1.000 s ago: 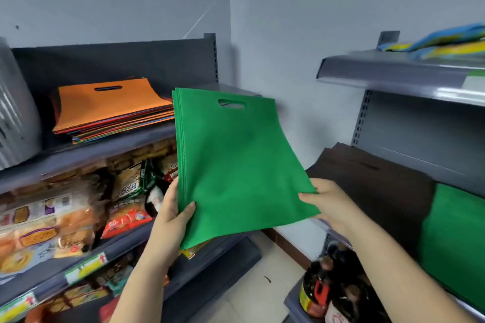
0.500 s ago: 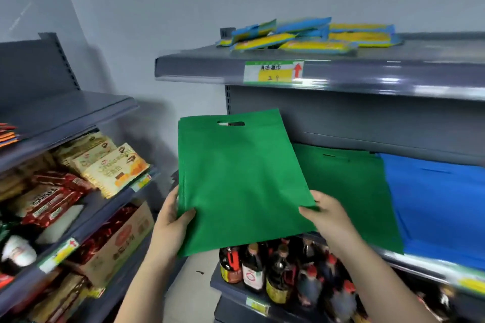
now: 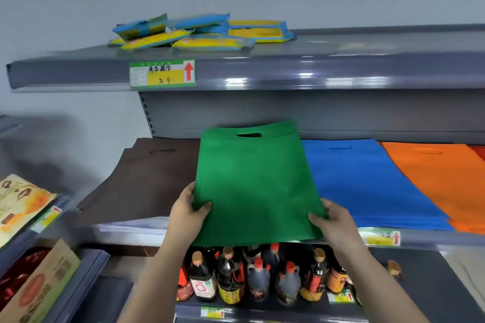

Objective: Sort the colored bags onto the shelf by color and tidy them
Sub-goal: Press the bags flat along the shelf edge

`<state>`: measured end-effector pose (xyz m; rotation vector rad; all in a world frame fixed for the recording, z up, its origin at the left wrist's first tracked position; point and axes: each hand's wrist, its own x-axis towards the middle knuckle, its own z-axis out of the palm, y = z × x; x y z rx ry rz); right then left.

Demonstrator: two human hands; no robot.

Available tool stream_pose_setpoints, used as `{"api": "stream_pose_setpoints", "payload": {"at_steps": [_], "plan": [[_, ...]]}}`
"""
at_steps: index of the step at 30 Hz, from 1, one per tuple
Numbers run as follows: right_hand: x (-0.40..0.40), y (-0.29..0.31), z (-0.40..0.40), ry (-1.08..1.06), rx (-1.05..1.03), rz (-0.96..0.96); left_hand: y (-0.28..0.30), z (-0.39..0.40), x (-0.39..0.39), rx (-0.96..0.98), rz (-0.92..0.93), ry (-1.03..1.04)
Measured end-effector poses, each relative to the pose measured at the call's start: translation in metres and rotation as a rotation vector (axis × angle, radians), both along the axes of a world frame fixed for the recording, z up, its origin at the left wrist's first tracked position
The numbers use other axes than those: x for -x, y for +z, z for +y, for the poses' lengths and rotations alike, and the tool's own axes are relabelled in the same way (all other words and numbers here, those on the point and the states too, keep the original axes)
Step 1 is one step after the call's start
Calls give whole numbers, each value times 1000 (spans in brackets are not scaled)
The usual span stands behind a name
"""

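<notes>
Left hand: the left hand (image 3: 189, 207) pinches the near left corner of the green bags (image 3: 254, 186), thumb on top, fingers hidden beneath.
Right hand: the right hand (image 3: 332, 220) pinches the near right corner the same way.
Where the bags are: a thin green stack held flat, tipped slightly up at the far end, over the middle shelf (image 3: 131, 231), its near edge overhanging the shelf lip above the sauce bottles (image 3: 252, 275).
Slot: the green stack sits between the brown bags (image 3: 141, 178) on the left and the blue bags (image 3: 367, 181) on the right; orange bags (image 3: 435, 181) lie further right. Whether green bags already lie under it I cannot tell.
Long axis: runs near to far, handle cut-out (image 3: 249, 135) at the far end, close to the shelf's back panel.
Key relation: the bags lie straight ahead of both hands, neither nearer than the other; I judge the coming move is a lowering and a short push towards the far side.
Changed since half a second ago: then the stack hung left of a green pile on the shelf with only blue beside it; now it covers that spot, and brown and orange have come into view.
Above: yellow-and-blue packets (image 3: 202, 34) on the top shelf.
</notes>
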<state>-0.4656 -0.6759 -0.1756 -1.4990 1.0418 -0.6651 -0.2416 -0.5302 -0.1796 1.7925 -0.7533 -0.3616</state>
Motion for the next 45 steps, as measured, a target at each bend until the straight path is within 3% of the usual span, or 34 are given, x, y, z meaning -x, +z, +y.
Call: {"api": "stream_pose_setpoints", "payload": {"at_steps": [4, 10, 15, 19, 23, 27, 31, 38, 45], "plan": [[0, -3, -15, -50, 70, 87, -2, -29, -8, -145, -131, -33], [-17, -10, -35, -1, 339, 431, -11, -60, -27, -309, -242, -41], [-30, -8, -45, 12, 420, 630, -14, -70, -42, -427, -294, -20], [-36, 5, -45, 28, 579, 909, -11, -68, -42, -531, -440, -1], [-50, 17, -38, 83, 849, 835, -2, -57, -37, -604, -660, 70], [-77, 29, -24, 285, 1035, 808, 12, -35, -31, -666, -863, 146], [-114, 40, 1, 463, 1183, 656, 24, 11, -38, -715, -1054, 211], [-195, 54, 82, 658, 1448, 334, 50, 125, -52, -903, -1096, 500], [-264, 80, 188, 874, 1530, 59, 80, 251, -69, -1064, -1044, 795]]}}
